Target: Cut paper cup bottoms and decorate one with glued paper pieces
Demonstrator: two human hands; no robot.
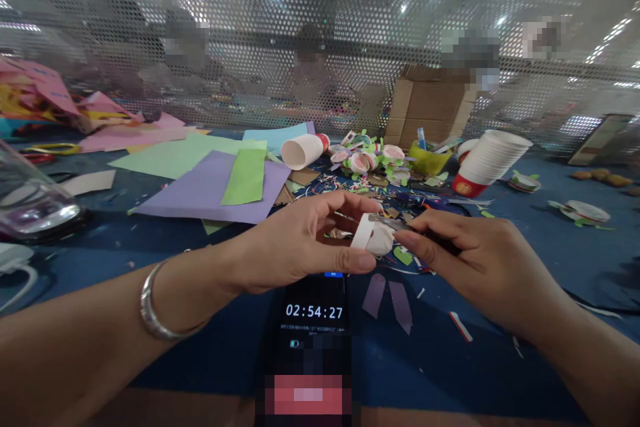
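My left hand point(320, 233) is closed around a white cut-down paper cup piece point(364, 235), thumb below and fingers above. My right hand point(465, 253) pinches a thin grey metal blade point(393, 221), whose tip touches the rim of that piece; its handle is hidden in the fingers. Under the hands lie a green paper scrap point(403, 255) and two purple paper strips point(374, 295). A phone point(315, 327) showing a timer lies below my left hand.
Purple paper point(195, 190) and a green strip point(245, 177) lie left. Behind are a lying paper cup point(300, 151), small paper turtles point(360, 161), and a yellow-green container point(430, 159). Stacked cups point(493, 160) lean at right. A glass vessel point(35, 193) stands at far left.
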